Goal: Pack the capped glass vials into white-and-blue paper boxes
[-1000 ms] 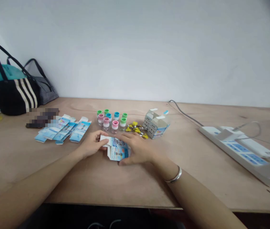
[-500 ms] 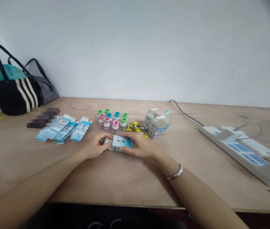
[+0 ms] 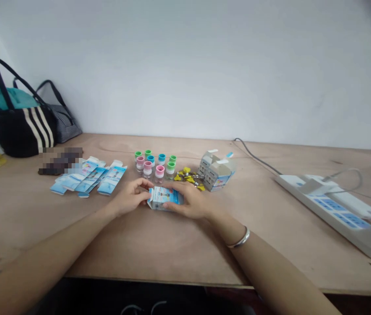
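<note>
A small blue-and-white cardboard box (image 3: pixel 163 195) lies on its side near the middle of the table. My right hand (image 3: pixel 192 201) is closed around its right part, thumb in front and fingers behind. At the box's left end, my left hand (image 3: pixel 132 197) has its thumb and curled fingers on the end flaps. Just beyond the box stand several small clear bottles (image 3: pixel 159 171) with pink, green and blue caps. Right of them lies a pile of small yellow-and-metal pieces (image 3: pixel 188 176), whose exact kind I cannot make out.
Flattened blue-and-white cartons (image 3: pixel 110 178) lie in a pile on the left. Two upright boxes with raised flaps (image 3: pixel 216 173) stand right of the yellow pieces. A power strip (image 3: pixel 333 210) with cables runs along the right side. Bags (image 3: pixel 24 127) rest against the wall at far left.
My left fingers have shifted at the box's left end, and the end flap there now stands more open to view. My right hand keeps its hold.
</note>
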`<state>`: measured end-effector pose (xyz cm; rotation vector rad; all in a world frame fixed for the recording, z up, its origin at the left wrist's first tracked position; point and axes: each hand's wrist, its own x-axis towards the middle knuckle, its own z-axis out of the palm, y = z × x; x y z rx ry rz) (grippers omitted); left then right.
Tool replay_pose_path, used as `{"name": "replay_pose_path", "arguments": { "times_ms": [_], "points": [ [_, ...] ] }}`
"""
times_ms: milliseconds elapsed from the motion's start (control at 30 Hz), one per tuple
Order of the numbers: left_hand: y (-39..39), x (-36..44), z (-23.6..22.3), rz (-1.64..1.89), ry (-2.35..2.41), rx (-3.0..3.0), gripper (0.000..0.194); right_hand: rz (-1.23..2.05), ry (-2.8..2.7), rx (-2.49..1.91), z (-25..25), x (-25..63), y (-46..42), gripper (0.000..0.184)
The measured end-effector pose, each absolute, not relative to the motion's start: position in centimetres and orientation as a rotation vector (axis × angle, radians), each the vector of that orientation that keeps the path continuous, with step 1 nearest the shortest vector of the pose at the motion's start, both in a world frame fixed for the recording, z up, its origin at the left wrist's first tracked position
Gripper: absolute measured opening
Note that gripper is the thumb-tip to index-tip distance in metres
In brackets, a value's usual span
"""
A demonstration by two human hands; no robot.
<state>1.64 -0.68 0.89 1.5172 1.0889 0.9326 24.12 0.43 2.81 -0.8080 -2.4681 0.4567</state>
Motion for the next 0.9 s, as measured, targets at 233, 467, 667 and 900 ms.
{"name": "replay_pose_path", "arguments": {
  "times_ms": [233,467,667,900],
  "points": [
    [-1.2,2.1,1.0,0.984,1.029,1.516,0.029,0.389,-2.535,-0.728,3.0,23.8,0.2,0.053],
    [-1.9,1.7,1.1,0.823,0.972,1.865,0.062,0.348,-2.555,-0.735,3.4,23.8,-0.5,0.054],
    [-1.8,1.4,1.1,0.78,0.899,1.862,0.058,0.495,-2.366,-0.764,4.1,24.8,-0.3,0.063],
    [-1.8,1.2,0.5,0.779,0.964,2.038,0.05,0.599,-2.387,-1.254,9.2,29.1,-1.2,0.047]
  ]
}}
